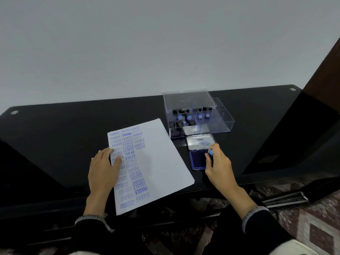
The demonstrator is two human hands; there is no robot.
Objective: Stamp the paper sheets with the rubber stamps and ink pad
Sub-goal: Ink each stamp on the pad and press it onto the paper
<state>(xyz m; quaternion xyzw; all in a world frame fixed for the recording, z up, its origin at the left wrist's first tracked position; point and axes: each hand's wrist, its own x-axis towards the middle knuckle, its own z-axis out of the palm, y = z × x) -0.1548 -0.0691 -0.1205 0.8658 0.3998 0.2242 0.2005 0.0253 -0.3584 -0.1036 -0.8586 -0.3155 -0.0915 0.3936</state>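
At a black counter (73,126), a person's right hand (219,166) pinches one rubber stamp (211,152) by its blue-capped handle, its grip closed round the stamp and held over the open ink pad (197,161) near the counter's front edge. The pad's silver lid (200,142) stands tipped back just behind it. The left hand (104,166) lies flat, fingers spread, on the left side of a paper stack (161,162) that sits at an angle in the middle of the counter, its lower corner overhanging the front edge; how many sheets it holds cannot be told. The top sheet carries three rough columns of blue imprints down its left half, among them SAMPLE, AMENDED, FRAGILE, AIR MAIL, EXPRESS and FAX OUT. Behind the ink pad, toward the back edge, one clear plastic box (219,124) stands with its lid (187,100) raised; four blue-capped stamps (189,117) and about three dark ones show inside, in its left and middle compartments.
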